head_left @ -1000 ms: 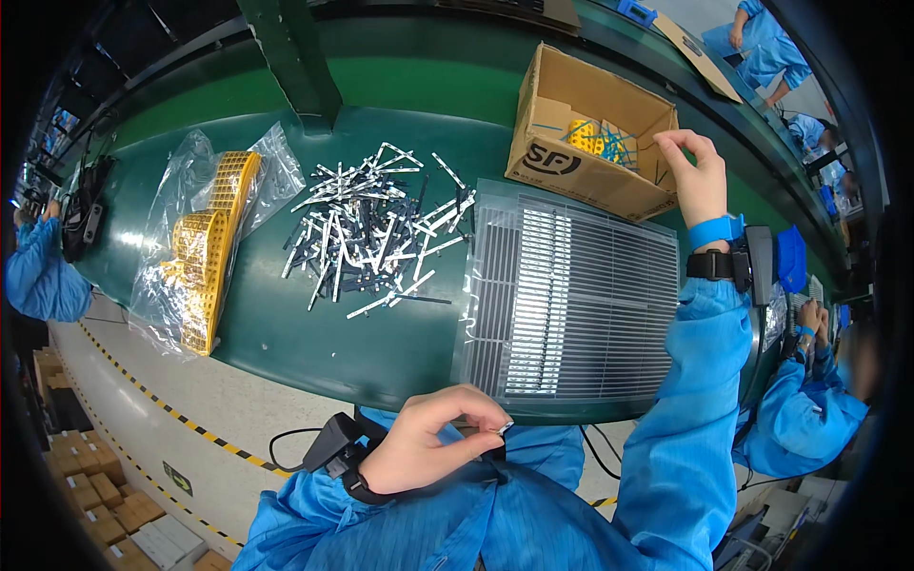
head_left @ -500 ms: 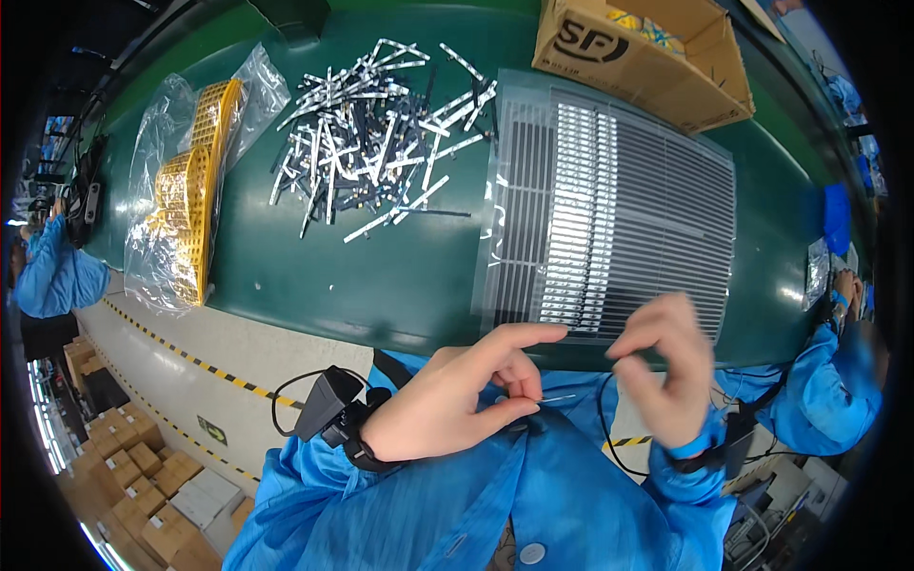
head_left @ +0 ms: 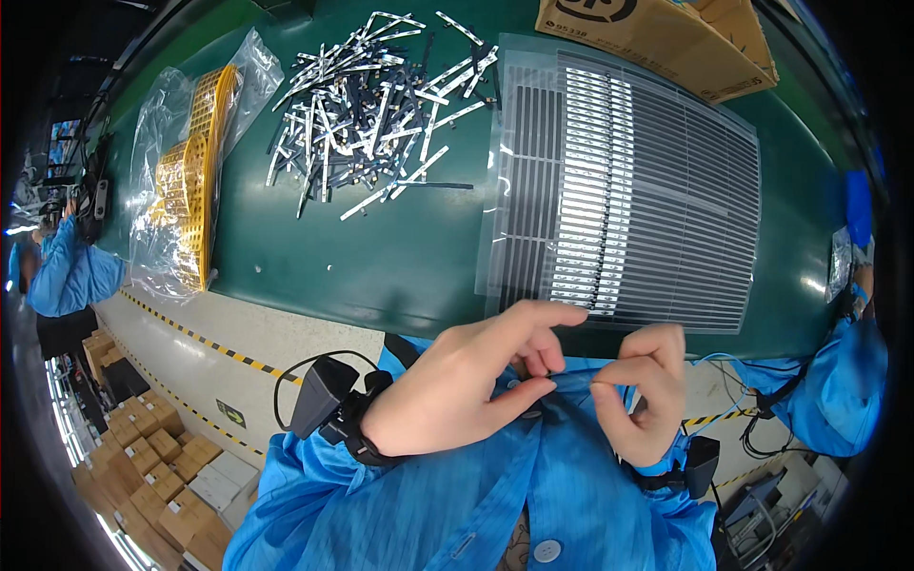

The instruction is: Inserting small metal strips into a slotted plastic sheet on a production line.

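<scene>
Over my lap, just off the table's near edge, my left hand (head_left: 466,385) has its thumb and curled fingers closed on a small thin piece, of which only a dark tip shows; its index finger reaches out to the right. Facing it, my right hand (head_left: 643,395) makes a pinch, thumb against index finger; anything between those tips is too small to make out. Beyond both hands lies a clear sheet (head_left: 493,257) bearing rows of narrow dark strips and a bright band of white segments. A tangled pile of loose black and white strips (head_left: 367,114) lies farther left.
Yellow perforated trays (head_left: 202,181) in clear plastic lie at the left of the green table (head_left: 381,266). An open cardboard box (head_left: 666,43) stands at the back right. Stacked cartons (head_left: 181,495) are on the floor at lower left. Other people in blue (head_left: 71,271) sit at both sides.
My right hand has come lower and slightly left, nearer my left hand, and closed into a pinch. A thin light piece jutting from my left fingertips no longer shows. The view has shifted a little.
</scene>
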Motion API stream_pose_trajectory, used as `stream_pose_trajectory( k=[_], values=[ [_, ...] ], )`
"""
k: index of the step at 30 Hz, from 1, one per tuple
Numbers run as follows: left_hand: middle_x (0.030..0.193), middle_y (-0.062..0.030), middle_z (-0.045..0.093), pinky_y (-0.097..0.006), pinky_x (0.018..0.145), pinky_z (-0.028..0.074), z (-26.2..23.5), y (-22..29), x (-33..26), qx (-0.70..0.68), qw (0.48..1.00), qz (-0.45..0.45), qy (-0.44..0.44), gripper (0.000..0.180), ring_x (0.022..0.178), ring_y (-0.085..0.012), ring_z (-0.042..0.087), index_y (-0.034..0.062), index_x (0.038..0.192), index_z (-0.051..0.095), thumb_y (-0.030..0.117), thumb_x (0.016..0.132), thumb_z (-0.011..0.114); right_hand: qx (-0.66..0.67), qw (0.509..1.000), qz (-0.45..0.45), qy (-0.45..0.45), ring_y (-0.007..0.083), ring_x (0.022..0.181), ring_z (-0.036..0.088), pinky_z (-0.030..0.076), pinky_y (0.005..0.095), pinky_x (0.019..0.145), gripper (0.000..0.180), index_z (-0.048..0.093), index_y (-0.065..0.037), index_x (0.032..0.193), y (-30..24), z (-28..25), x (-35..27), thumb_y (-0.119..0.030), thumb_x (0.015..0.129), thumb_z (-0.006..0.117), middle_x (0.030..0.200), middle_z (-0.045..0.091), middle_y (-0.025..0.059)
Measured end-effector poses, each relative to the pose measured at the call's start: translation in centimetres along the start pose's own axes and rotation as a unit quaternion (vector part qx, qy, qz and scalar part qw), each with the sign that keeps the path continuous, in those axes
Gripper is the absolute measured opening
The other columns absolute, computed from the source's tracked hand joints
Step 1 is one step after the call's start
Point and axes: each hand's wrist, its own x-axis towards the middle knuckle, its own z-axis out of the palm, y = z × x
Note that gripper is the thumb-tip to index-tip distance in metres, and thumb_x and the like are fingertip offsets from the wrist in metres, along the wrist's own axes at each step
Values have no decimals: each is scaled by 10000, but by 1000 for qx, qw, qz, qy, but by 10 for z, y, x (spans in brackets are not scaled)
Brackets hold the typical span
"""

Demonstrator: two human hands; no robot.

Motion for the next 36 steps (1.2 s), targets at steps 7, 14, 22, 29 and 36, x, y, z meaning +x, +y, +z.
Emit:
stream_pose_trajectory(
  k=[7, 14, 22, 29, 36],
  values=[
    [1014, -76, 664, -281, 777, 501, -4, 4, 3, -2, 1000, 7, 3, 468, 878, -135, 644, 32, 1221, 589, -94, 787, 710, -16, 998, -23, 55, 226, 792, 453, 366, 333, 712, 179, 710, -116, 840, 3, -1, 2, -119, 669, 764, 861, 504, 47],
    [1045, -97, 603, -266, 779, 479, -12, 0, -2, -89, 994, 35, 51, 370, 886, -135, 620, 1, 1165, 578, -127, 828, 660, 114, 994, 0, 5, 245, 824, 508, 395, 347, 763, 226, 680, -45, 900, -2, -10, 24, -91, 687, 739, 894, 582, 101],
    [1062, -126, 523, -279, 781, 488, -25, 2, -4, -128, 987, 78, 64, 285, 873, -142, 604, -16, 1082, 548, -147, 839, 618, 147, 984, 73, -65, 179, 828, 616, 444, 309, 823, 194, 635, -32, 891, -18, -19, 44, 87, 740, 664, 868, 648, 79],
    [1067, -109, 515, -255, 744, 459, -36, 5, -1, -264, 943, 118, 165, 302, 842, -126, 553, 11, 1038, 504, -167, 811, 594, 303, 947, 103, -6, 142, 878, 560, 451, 283, 836, 143, 551, 0, 952, -30, -46, 77, 61, 853, 634, 943, 606, 73],
    [1024, -65, 526, -246, 795, 445, -47, -12, -10, -348, 895, 105, 257, 322, 854, -109, 551, 56, 1030, 500, -120, 796, 634, 172, 953, -64, 239, 89, 860, 569, 457, 228, 797, 98, 581, -12, 1005, -5, -100, 188, 7, 911, 594, 916, 599, 13]
  ],
)
